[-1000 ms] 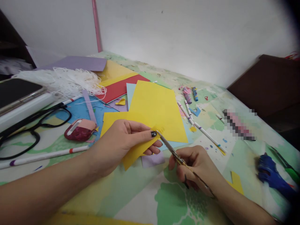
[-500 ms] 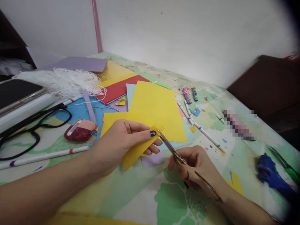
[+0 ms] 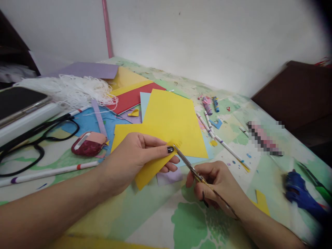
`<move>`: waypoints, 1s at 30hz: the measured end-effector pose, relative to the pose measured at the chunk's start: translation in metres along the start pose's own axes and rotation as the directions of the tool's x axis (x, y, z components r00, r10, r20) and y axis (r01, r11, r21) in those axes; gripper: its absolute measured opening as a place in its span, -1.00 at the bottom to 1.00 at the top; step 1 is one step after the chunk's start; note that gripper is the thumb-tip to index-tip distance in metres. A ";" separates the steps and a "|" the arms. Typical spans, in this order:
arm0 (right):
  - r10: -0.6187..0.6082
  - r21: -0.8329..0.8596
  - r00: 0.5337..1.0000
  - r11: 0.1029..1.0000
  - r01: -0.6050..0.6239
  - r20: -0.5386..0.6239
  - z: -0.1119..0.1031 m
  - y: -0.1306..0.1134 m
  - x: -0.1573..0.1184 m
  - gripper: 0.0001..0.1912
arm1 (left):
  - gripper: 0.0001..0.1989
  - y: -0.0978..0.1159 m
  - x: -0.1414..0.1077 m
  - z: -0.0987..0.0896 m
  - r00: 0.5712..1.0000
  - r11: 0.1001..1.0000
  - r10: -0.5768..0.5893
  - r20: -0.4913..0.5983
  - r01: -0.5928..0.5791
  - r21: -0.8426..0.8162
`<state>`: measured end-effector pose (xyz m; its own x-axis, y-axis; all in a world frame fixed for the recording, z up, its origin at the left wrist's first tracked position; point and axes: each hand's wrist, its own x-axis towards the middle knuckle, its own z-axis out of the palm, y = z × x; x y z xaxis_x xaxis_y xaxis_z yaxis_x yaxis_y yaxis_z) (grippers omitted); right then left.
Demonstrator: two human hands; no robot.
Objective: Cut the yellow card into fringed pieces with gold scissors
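Between thumb and fingers, my left hand (image 3: 145, 152) pinches a strip of yellow paper (image 3: 147, 174) whose far edge carries several fine, fringe-like cuts. My right hand (image 3: 215, 183) is wrapped round the handles of a pair of scissors (image 3: 190, 166). The blade tips touch the strip's edge just beside my left thumb. Behind the strip lies a larger yellow sheet (image 3: 171, 117), resting on light blue paper (image 3: 145, 103). A pale purple scrap (image 3: 169, 177) lies under my left fingers.
Eyeglasses (image 3: 38, 145), a dark red case (image 3: 89, 143), white string (image 3: 75, 90) and a phone (image 3: 18, 103) crowd the left. Striped white sticks (image 3: 228, 150), small rolled paper pieces (image 3: 215, 103) and a blue glue gun (image 3: 298, 190) lie to the right.
The scissors have shifted slightly left along the strip's edge, and the fingers of my right hand have closed a little on the handles. My left hand stays almost still.
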<state>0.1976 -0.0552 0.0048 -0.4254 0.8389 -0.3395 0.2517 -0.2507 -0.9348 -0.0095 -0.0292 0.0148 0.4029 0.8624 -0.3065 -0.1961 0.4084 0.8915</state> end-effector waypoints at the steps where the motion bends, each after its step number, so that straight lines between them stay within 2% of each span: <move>1: 0.005 -0.006 1.000 1.000 -0.005 -0.003 0.000 0.000 0.000 -0.88 | -0.88 0.000 0.000 0.000 1.000 1.000 0.001 -0.004 -0.001 0.002; 12: -0.012 -0.029 1.000 1.000 0.012 -0.006 -0.001 0.000 0.002 -0.84 | -0.88 -0.001 0.002 -0.001 1.000 1.000 0.001 0.006 -0.001 -0.005; 21: -0.035 0.009 0.999 0.999 0.035 -0.008 -0.003 0.002 -0.002 -0.58 | -0.89 -0.001 0.000 -0.003 1.000 1.000 0.004 0.019 -0.004 -0.007; 26: -0.033 0.027 0.999 0.999 0.033 0.001 -0.003 0.001 -0.002 -0.58 | -0.90 -0.001 0.001 -0.002 1.000 1.000 -0.002 0.012 0.002 -0.012; 30: -0.032 0.056 0.999 0.998 0.032 0.000 -0.002 0.001 0.000 -0.65 | -0.90 0.000 0.002 -0.001 1.000 1.000 -0.009 0.024 0.010 -0.022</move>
<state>0.1998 -0.0548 0.0042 -0.4335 0.8462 -0.3098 0.1895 -0.2505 -0.9494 -0.0095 -0.0274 0.0140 0.4261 0.8512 -0.3065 -0.2120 0.4232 0.8809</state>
